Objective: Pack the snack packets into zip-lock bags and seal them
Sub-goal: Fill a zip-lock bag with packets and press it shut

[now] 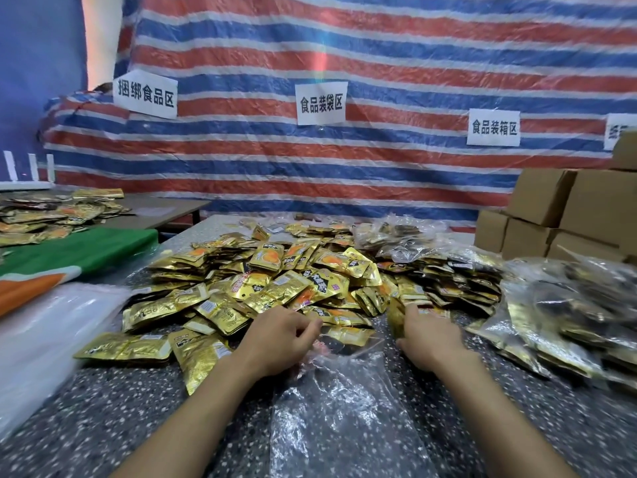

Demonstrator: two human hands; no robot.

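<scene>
Far left: a stack of empty bags [44, 326] is seen on the table [120, 419], with a green and orange cloth [86, 246] behind it. These are well apart from the work and need not be disturbed.

Centre-left: the pile of snack packets [275, 270] is heaped across the table's middle. A few loose packets [196, 357] are spilled just beside the left forearm.

Left hand [279, 339]: fingers curled at the mouth of the zip-lock bag [344, 419], which lies flat between the two forearms, mouth toward the pile. It cannot be told whether the clear film is pinched between them.

Right hand [432, 339]: fingers and thumb are clenched round a small stack of packets [395, 317], held on edge just beside the bag's mouth.

Step judged in hand: loading the stack into the bag. It would be done best with the upper lip lifted well open, the stack kept squared and slid in edge-first and low, so corners are not snagged on the film. The zip track should be kept free of packets for sealing.

Right: filled bags [558, 315] are piled close to the right forearm, and cardboard boxes [568, 208] are stacked behind them. Little room is left on that side. Open table is found only toward the near edge, around the bag, so strokes are best kept short and inward.
</scene>
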